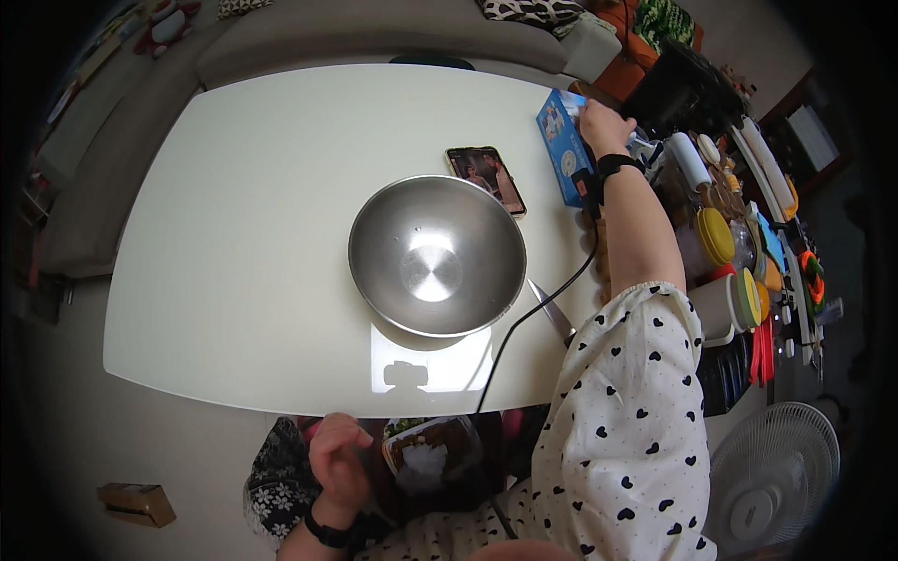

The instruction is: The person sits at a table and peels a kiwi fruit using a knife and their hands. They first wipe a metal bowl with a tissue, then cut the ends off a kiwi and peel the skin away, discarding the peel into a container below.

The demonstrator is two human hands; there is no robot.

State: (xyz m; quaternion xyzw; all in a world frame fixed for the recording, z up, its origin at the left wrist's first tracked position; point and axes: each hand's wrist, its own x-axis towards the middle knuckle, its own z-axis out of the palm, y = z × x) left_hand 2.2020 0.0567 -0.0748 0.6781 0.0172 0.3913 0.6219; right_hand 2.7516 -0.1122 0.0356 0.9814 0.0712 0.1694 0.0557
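Note:
A stainless steel bowl (pixel 437 256) stands on the pale table (pixel 245 245), with a few drops inside it. My right hand (pixel 605 127) reaches to the far right edge and touches the top of a blue box (pixel 563 151); its fingertips are partly hidden, so its hold is unclear. Behind the bowl lies a phone (pixel 487 179) with its screen lit. A knife (pixel 552 312) rests right of the bowl, its handle partly covered by my sleeve. My left hand (pixel 340 456) is raised at the near table edge, fingers curled loosely, with no object visible in it.
Jars with yellow lids (pixel 715 236), bottles and other items crowd the right side. A black cable (pixel 512 329) crosses the table's right part. A container (pixel 431 449) with food shows below the near edge. A white fan (pixel 772 477) stands lower right, a cardboard box (pixel 137 503) lower left.

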